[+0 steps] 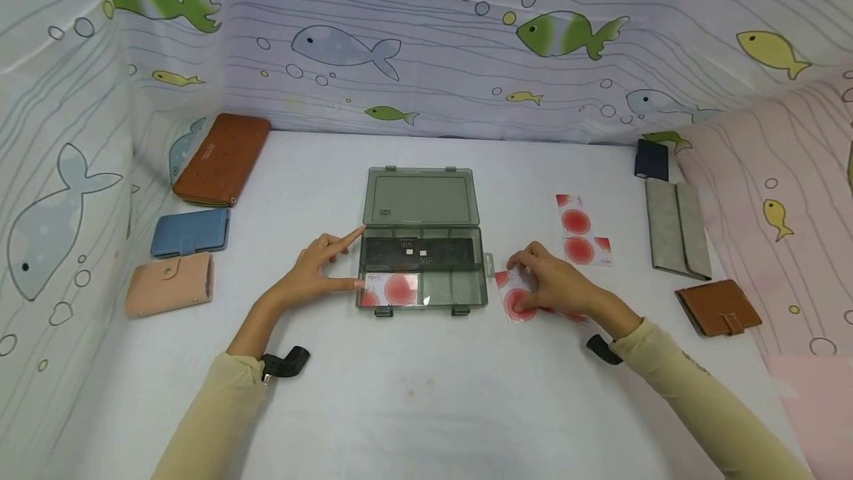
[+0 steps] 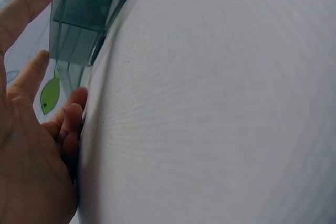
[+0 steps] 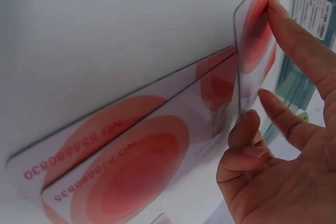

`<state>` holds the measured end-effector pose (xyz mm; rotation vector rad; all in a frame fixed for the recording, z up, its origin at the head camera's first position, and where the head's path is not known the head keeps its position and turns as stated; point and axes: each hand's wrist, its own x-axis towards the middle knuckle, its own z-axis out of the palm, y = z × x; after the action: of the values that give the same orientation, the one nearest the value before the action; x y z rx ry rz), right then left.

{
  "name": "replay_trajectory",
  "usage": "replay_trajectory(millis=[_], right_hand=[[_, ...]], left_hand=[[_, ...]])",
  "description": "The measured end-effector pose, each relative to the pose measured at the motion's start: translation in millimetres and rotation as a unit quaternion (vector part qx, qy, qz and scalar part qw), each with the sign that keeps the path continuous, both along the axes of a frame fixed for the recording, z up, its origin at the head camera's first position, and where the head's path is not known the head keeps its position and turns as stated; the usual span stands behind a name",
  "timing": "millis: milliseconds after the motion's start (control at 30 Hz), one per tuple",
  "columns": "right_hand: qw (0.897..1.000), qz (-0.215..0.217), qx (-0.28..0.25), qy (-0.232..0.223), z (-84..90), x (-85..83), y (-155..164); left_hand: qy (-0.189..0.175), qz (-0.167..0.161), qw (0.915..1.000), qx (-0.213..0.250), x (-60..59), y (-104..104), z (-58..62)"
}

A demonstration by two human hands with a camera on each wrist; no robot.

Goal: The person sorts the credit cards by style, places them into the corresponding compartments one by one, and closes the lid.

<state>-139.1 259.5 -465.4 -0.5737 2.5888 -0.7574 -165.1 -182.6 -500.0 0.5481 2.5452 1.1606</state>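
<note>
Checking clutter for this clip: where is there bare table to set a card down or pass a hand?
Bare table stretches in front of the open box, between both forearms, and behind its lid up to the curtain. It is crowded right of the box, where the right hand lifts a red-circle card beside more cards, and along both edges lined with wallets.

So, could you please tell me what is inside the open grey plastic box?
The grey plastic box holds a black VIP card and a red-circle card. Anything beneath them is covered.
</note>
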Motion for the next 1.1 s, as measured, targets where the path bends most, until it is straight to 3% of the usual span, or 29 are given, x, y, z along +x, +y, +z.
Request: replay_trajectory(millis=[200,333,500,767,933,1100], right_hand=[[1.000,0.006,0.013,-0.003,-3.7,1.3,0.5],[1.000,-0.012,0.017,-0.013,-2.2,1.4,1.9],[0.998,-0.024,-0.043,-0.036,-0.4,-0.7,12.5],[0.985,-0.017,-0.143,-0.092,5.6,-3.2,42.5],[0.978,-0.057,-0.162,-0.121,10.3,1.5,56.5],[0.967,-0.109,-0.195,-0.121,10.9,10.7,63.3]], left_hand=[[0.010,-0.001,0.9999,-0.005,-0.1,-1.2,-1.2],[0.010,-0.002,0.9999,-0.007,-0.2,-0.9,-1.3],[0.006,-0.004,0.9999,-0.007,-0.5,-0.2,-0.3],[0.001,-0.001,1.0000,-0.008,-0.6,0.0,-1.0],[0.000,-0.001,1.0000,-0.006,-0.2,0.0,0.0],[-0.001,-0.001,1.0000,-0.004,-0.4,-0.1,-0.9]])
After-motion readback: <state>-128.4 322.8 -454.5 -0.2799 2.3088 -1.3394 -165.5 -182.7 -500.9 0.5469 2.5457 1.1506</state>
